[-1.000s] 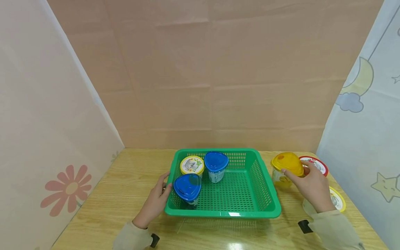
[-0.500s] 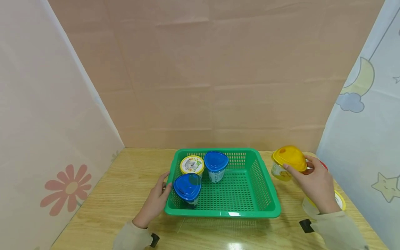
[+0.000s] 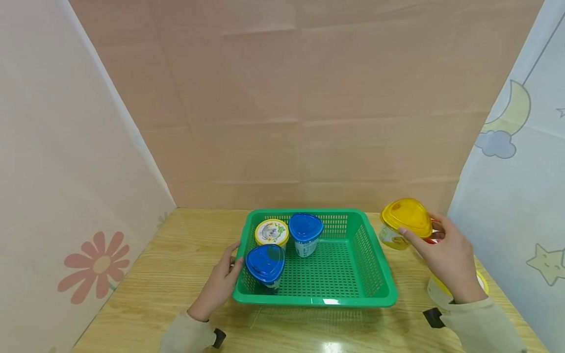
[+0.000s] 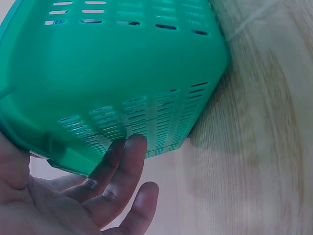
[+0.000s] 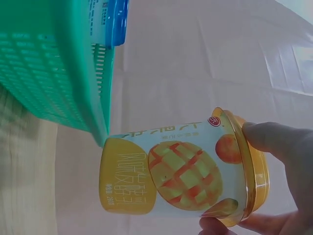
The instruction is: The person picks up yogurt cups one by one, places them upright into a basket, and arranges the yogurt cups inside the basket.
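The right hand (image 3: 450, 257) holds a yellow cup (image 5: 176, 176) by its lid (image 5: 259, 178), the thumb on one edge and fingertips on the opposite one, so the fingers are bent in a firm pinch. Its forearm comes in from the lower right, with the back of the hand upward and the fingers pointing away from the person and inward. The cup is in the air to the right of the basket (image 3: 315, 302), near its rim and outside it, tilted a little so that its base leans toward the basket; a cut mango is printed on its side

The left hand (image 3: 220, 277) is at the basket's left side, its thumb by the rim and its fingers reaching under it along the outer wall, loosely bent and spread rather than clenched. That forearm slants up from the bottom

Inside the basket, a round tub (image 3: 272, 232) is at the back left, the front blue cup (image 3: 266, 264) is before it, and the back blue cup (image 3: 305, 228) is just to its right. Another tub (image 3: 441, 289) is on the table (image 3: 185, 255), partly hidden behind the right hand and wrist
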The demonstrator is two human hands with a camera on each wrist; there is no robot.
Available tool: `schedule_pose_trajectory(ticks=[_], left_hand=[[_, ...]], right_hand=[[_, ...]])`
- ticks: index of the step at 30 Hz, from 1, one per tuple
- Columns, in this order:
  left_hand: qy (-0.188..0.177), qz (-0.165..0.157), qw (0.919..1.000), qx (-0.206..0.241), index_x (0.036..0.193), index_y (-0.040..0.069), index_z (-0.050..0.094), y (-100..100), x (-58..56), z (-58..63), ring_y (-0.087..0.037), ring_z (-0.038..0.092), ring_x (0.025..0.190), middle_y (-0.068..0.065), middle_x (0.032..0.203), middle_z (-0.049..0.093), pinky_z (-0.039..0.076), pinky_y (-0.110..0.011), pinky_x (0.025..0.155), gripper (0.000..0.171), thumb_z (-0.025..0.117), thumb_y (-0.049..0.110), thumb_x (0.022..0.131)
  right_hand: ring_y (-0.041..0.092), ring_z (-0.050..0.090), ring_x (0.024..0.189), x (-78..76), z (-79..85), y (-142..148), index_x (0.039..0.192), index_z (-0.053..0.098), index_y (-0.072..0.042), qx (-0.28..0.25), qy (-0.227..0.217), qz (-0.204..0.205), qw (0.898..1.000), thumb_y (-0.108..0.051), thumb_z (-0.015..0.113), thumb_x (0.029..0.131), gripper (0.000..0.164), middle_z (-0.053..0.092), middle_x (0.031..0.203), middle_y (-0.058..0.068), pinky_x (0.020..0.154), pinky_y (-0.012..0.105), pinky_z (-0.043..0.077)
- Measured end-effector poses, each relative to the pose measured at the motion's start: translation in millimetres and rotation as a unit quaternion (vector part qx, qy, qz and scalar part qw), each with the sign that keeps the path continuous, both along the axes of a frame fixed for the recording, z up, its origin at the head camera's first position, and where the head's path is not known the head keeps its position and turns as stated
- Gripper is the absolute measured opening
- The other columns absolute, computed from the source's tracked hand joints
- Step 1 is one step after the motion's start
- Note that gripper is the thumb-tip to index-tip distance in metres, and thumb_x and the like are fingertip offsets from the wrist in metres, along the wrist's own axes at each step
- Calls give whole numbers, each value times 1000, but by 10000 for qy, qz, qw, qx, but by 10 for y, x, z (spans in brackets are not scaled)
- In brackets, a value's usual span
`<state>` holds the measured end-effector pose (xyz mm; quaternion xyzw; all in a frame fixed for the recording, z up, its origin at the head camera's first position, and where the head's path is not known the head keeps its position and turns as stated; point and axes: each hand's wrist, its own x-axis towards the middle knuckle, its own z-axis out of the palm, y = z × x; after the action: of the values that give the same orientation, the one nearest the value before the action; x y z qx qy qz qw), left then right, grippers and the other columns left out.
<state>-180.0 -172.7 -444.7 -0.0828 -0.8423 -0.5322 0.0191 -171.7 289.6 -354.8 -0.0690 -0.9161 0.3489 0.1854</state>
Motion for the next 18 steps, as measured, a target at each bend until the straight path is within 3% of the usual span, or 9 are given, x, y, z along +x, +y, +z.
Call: schedule_pose_trajectory(ticks=[6,8,15,18], left_hand=[[-41,10,10000,17,154,8,31,0,1,3,-21,68,86,-15,108,65,57,-31,69,48,43,20,109],[-54,9,10000,31,154,8,31,1,3,6,-22,68,86,-16,109,65,57,-32,69,48,43,21,109],[-72,23,10000,53,153,8,31,6,5,5,-23,69,87,-17,109,65,58,-33,69,47,43,20,109],[-84,20,9999,68,153,8,31,11,8,11,-23,69,87,-16,109,65,58,-33,69,47,43,20,109]], right_hand=[[39,54,106,27,81,-67,151,37,-1,82,22,208,9997,-54,70,89,88,54,133,30,65,20,43],[39,54,106,43,119,-101,151,38,-1,71,33,286,9996,-54,71,89,87,55,132,29,65,18,43],[40,54,108,69,199,-229,149,41,-2,153,-77,541,9984,-55,71,88,86,59,131,27,74,39,47],[36,54,104,69,214,-281,149,42,-4,196,-124,706,9972,-56,71,88,85,62,129,24,70,37,45]])
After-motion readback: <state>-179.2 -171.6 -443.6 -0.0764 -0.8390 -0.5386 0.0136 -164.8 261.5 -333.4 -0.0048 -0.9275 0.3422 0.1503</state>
